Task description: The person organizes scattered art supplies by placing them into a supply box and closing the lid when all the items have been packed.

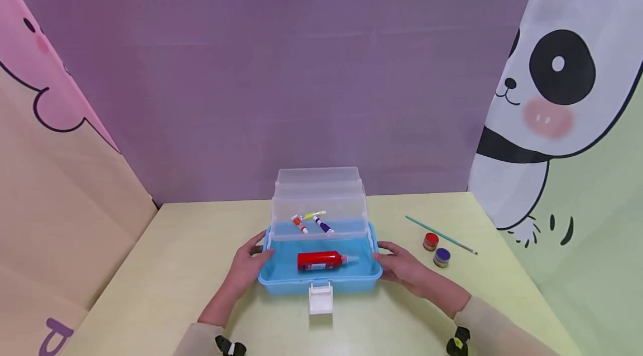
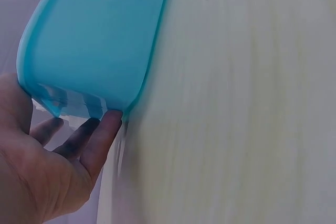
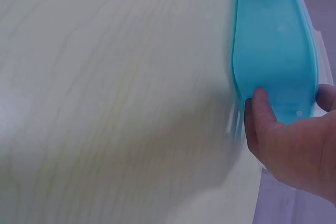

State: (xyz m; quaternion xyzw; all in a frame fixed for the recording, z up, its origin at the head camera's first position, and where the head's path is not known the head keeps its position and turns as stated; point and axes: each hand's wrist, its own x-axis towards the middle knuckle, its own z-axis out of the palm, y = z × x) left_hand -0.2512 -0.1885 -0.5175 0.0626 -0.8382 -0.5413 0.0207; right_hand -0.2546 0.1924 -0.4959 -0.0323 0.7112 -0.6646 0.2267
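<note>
A blue plastic storage box stands open on the table, its white latch hanging at the front. Inside lies a red bottle with a clear nozzle. Three small paint tubes, orange, yellow and purple, show at the raised clear tray section. My left hand grips the box's left end, thumb at the rim and fingers against the outer wall. At the opposite end, my right hand holds it likewise, fingertips low on the blue side.
To the right of the box are a red-lidded jar, a purple-lidded jar and a thin teal paintbrush. A purple backdrop rises behind the pale wooden table. Printed panels flank both sides.
</note>
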